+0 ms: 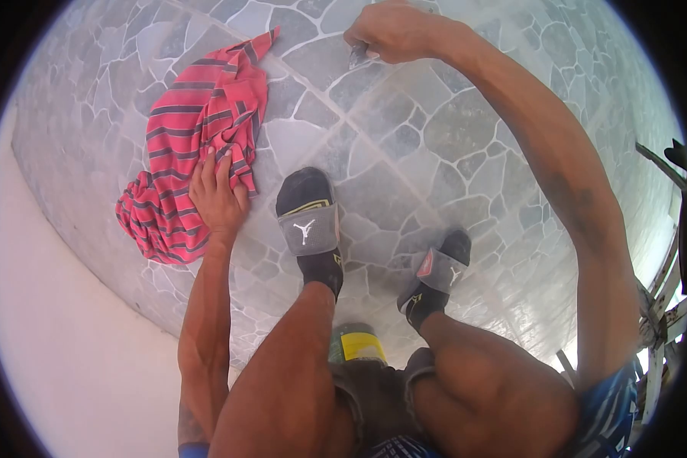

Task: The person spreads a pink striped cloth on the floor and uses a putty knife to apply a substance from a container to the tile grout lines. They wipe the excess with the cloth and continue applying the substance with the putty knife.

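Note:
My left hand (218, 189) lies flat with its fingers spread on a bunched red cloth with dark stripes (179, 126). The cloth looks like a knitted shirt and is spread over the floor at the left. Far forward, my right hand (393, 34) is closed around a small tool with a flat grey end (357, 55), which points down at the floor. Most of that tool is hidden in the fist, so I cannot tell its exact kind. Pale grout lines run between the grey stone-pattern tiles (374, 198) under both hands.
My feet, in dark socks and grey slides (308, 229), stand between my hands. Behind them, partly under me, is a container with a yellow label (361, 346). A white wall (76, 328) borders the floor at left. Wooden slats (659, 351) stand at the right edge.

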`<state>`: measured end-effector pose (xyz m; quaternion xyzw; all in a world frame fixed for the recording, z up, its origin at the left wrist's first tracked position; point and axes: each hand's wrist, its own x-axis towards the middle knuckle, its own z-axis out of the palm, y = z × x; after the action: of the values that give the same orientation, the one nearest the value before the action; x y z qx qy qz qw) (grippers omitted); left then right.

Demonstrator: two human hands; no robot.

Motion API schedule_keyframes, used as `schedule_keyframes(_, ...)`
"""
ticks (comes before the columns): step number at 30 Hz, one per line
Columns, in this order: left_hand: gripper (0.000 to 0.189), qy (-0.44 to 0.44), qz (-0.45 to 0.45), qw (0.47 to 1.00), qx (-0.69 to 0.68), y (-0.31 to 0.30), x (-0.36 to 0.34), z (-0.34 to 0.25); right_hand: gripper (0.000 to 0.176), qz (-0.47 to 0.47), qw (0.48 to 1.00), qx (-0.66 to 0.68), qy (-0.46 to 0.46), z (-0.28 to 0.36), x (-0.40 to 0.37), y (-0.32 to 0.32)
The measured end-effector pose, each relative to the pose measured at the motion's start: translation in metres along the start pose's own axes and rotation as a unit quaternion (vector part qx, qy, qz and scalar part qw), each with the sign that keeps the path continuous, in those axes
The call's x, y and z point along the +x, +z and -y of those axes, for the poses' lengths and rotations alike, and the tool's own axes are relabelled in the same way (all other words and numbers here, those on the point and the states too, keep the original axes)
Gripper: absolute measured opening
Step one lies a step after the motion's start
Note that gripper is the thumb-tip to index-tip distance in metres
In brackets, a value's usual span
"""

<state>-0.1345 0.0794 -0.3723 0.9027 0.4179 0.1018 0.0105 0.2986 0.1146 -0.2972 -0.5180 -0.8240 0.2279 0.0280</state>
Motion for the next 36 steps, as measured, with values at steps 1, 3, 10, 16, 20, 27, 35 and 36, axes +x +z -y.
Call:
schedule_keyframes(1, 0.057, 0.001, -0.003, 1.000, 0.004, 0.000, -0.001, 0.001, 0.015, 0.044, 0.999, -0.028, 0.002, 0.001, 0.000, 0.004)
schedule_keyframes(3, 0.056, 0.007, -0.007, 1.000, 0.009, 0.001, 0.000, 0.001, 0.014, 0.133, 0.988, -0.081, 0.011, 0.004, -0.001, 0.011)
schedule_keyframes(10, 0.056, 0.012, -0.013, 1.000, 0.005, 0.002, 0.003, 0.002, 0.019, 0.120, 0.990, -0.069, 0.025, 0.021, 0.003, 0.007)
schedule_keyframes(16, 0.057, 0.015, -0.016, 1.000, 0.006, 0.004, 0.004, 0.003, 0.016, 0.123, 0.989, -0.076, 0.019, 0.040, 0.006, 0.007)
schedule_keyframes(20, 0.056, 0.005, -0.002, 1.000, -0.001, 0.000, -0.005, -0.001, 0.018, -0.002, 1.000, -0.020, 0.006, 0.033, 0.004, 0.007)
schedule_keyframes(27, 0.057, 0.002, -0.004, 1.000, 0.003, 0.000, -0.001, 0.000, 0.021, 0.025, 0.997, -0.009, 0.071, 0.044, -0.003, 0.005)
schedule_keyframes(35, 0.058, 0.002, 0.000, 1.000, -0.001, -0.001, -0.002, 0.001, 0.022, -0.026, 0.950, 0.134, 0.279, 0.067, -0.062, 0.017)
schedule_keyframes(36, 0.058, 0.000, 0.003, 1.000, -0.001, -0.001, 0.000, 0.001, 0.026, -0.049, 0.909, 0.202, 0.361, 0.074, -0.072, 0.011)
